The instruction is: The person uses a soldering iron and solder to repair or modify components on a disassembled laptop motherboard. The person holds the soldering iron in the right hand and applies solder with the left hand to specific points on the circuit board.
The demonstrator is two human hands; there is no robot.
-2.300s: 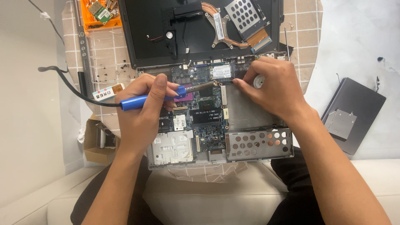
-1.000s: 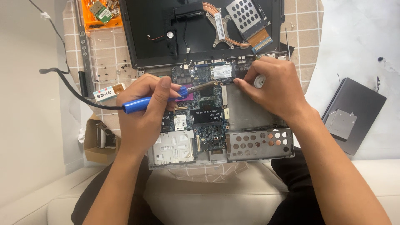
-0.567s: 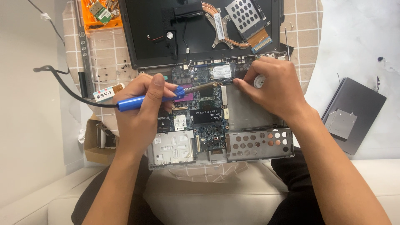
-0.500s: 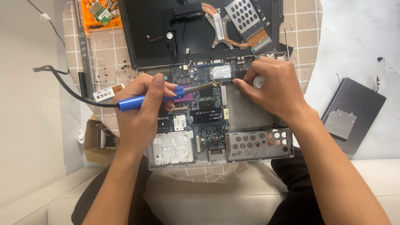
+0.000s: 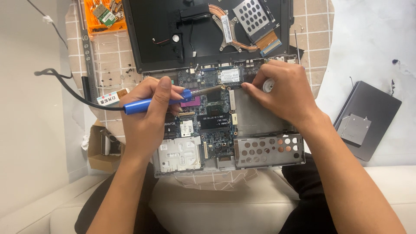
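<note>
We cannot see the very tip of the soldering iron (image 5: 171,100) clearly; its metal shaft ends over the laptop motherboard (image 5: 207,116), and whether it touches a part there is too small to tell. Our left hand (image 5: 149,115) is closed around the iron's blue handle, thumb on top, and it hides part of the board's left edge. The iron's black cord (image 5: 71,86) runs off to the left and is cut by the frame edge. Our right hand (image 5: 284,93) rests on the upper right of the board, fingertips (image 5: 246,86) pressed down near a small green card; a white round thing shows between its fingers, but we cannot tell whether the hand pinches it or merely covers it. The hand also hides the board's top right corner.

The board lies in the middle of the view, just in front of us, on a checked cloth (image 5: 108,52) of tan and white squares. Behind it lies a black laptop shell (image 5: 164,26) with a copper heat pipe (image 5: 225,30) and a perforated metal bracket (image 5: 253,15), cut off at the top. An orange tray (image 5: 104,17) of small parts sits at the upper left, also cut off. A grey flat case (image 5: 375,119) lies well apart on the right, on a pale surface. A small cardboard box (image 5: 102,149) sits by our left forearm.
</note>
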